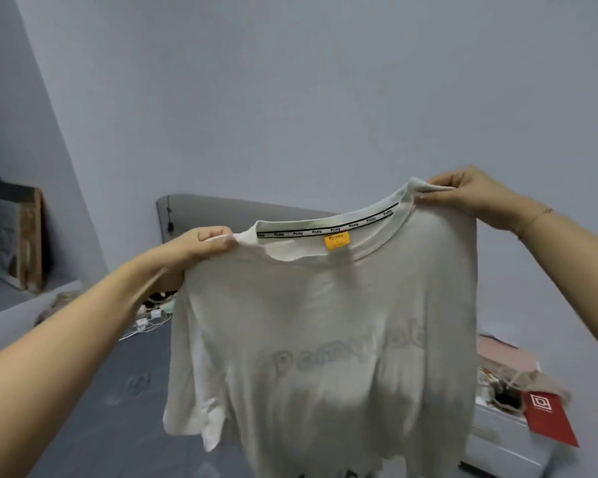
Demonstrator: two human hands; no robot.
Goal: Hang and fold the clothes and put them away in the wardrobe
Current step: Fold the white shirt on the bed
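- White T-shirt [325,339] held up mid-air over the bed [118,391], hanging open.
- Left hand [204,244] pinches left shoulder seam.
- Right hand [470,193] pinches right shoulder by the collar.
- Red tag [549,419] lower right.

I log an off-white T-shirt [328,326] between my two grips, with faint pale grey lettering across the chest. Inside the collar runs a black-and-white printed tape [328,229], and below it sits an orange-yellow label [337,240]. Behind the shirt the wall [290,81] reads pale blue-grey and the headboard [221,215] mid grey. Under my left grip the bedsheet [111,391] is slate blue. Below my right grip hangs a red tag [551,420] with a white square motif.
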